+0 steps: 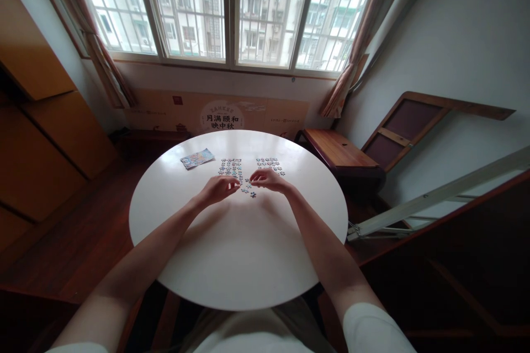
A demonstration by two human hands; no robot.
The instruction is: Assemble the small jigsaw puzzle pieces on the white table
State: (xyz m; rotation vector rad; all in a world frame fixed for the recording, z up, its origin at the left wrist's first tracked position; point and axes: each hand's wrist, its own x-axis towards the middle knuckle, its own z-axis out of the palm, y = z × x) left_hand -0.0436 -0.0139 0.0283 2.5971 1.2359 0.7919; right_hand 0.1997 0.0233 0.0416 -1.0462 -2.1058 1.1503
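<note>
Small jigsaw puzzle pieces lie on a round white table (232,276) in two groups of rows, a left group (230,165) and a right group (269,163). My left hand (219,187) is beside the left group's lower edge, fingers curled and tips together; what they hold, if anything, is too small to make out. Just below the right group, my right hand (269,178) has its thumb and fingertips pinched at a puzzle piece (247,180). A few loose pieces (253,194) lie between and just below the hands.
A colourful printed sheet (197,158) lies at the table's back left. Behind the table are a printed cardboard panel (165,107) and barred windows. A wooden bench (339,148) stands at the right, near a folded metal frame (414,215). Wooden cabinets (58,138) are at the left.
</note>
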